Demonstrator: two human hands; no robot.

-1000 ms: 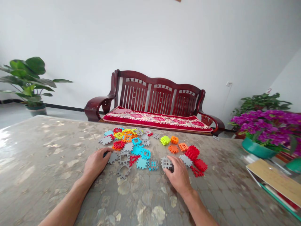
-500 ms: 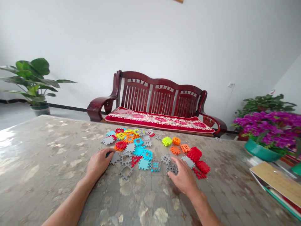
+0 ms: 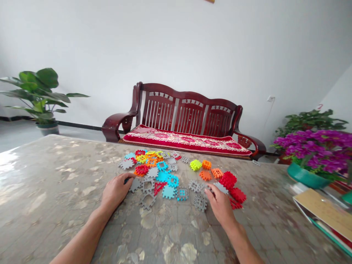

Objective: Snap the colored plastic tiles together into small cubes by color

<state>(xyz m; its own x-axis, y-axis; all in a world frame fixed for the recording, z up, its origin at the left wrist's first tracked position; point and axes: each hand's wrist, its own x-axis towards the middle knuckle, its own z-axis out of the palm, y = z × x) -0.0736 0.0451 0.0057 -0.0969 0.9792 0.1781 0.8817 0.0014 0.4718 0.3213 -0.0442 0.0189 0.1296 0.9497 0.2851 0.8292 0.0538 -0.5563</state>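
Interlocking plastic tiles with toothed edges lie spread over the table in front of me. My left hand [image 3: 117, 189] rests at the left edge of the pile, fingers curled, a dark blue piece [image 3: 127, 180] partly showing between thumb and forefinger. Beside its fingertips is a plain grey tile [image 3: 135, 185]. On the right, my right hand [image 3: 221, 207] pinches the edge of a grey lattice tile [image 3: 205, 187] with thumb and forefinger. Another grey lattice tile [image 3: 200, 202] lies just left of that thumb, and a third grey one [image 3: 194, 186] lies farther left.
Red tiles [image 3: 228, 180] are heaped right of my right hand, with orange tiles [image 3: 205, 175] and a yellow-green stack [image 3: 195, 165] behind. Blue tiles [image 3: 162, 176] sit mid-pile. A purple flower pot [image 3: 308, 176] and a brown folder [image 3: 324, 211] stand at the right.
My right hand has let go of one grey lattice tile, which now lies nearer me, and has shifted slightly right to another. My left hand has stayed in place.
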